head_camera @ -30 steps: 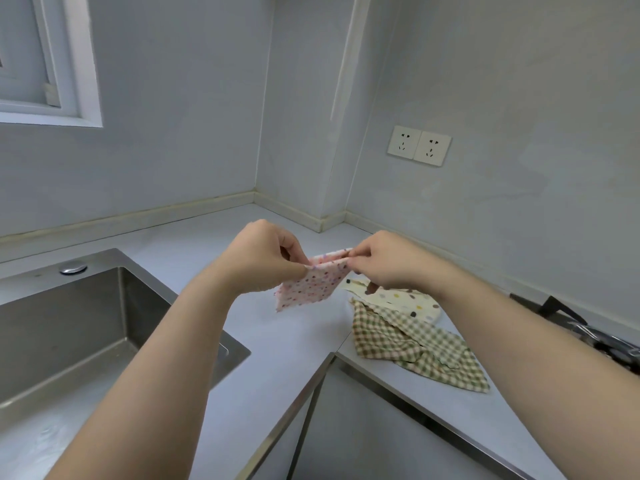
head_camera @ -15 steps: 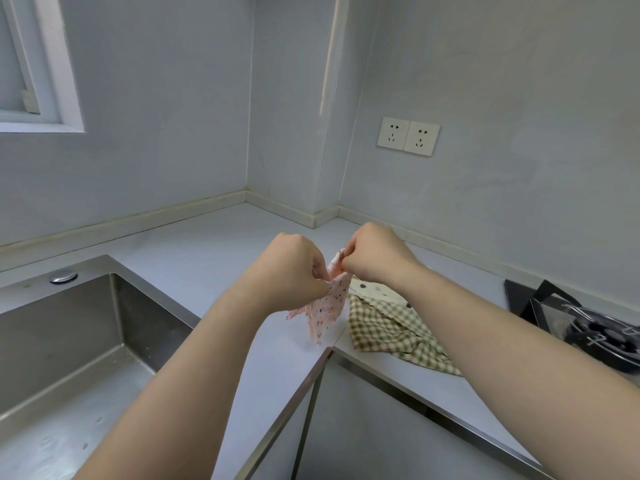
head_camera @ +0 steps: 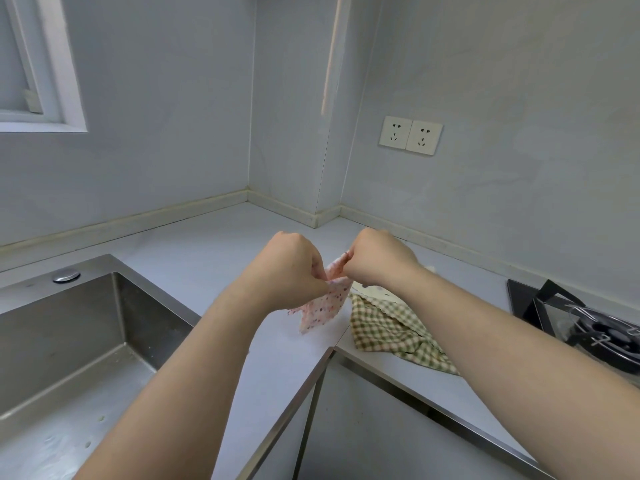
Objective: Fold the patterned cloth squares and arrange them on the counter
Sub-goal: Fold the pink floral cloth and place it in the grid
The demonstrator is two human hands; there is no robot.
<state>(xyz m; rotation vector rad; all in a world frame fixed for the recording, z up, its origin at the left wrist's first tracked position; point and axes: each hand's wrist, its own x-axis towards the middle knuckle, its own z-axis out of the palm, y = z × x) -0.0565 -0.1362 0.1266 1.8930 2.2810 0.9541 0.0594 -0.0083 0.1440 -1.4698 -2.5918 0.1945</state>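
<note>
A small pink cloth with coloured dots hangs above the counter corner, folded over itself. My left hand pinches its top edge from the left and my right hand pinches it from the right, knuckles almost touching. Under my right wrist a cream cloth with dark dots lies on the counter, mostly hidden. A green-and-cream checked cloth lies crumpled on top of it and spreads to the right beneath my forearm.
The pale counter wraps round an inside corner with a steel front edge. A steel sink is sunk in on the left. A black gas hob sits at the right. Two wall sockets are above.
My hands came together, bringing the pink cloth's two ends close so it now hangs doubled and lower. Earlier it was stretched flat between them. The view shifted slightly.
</note>
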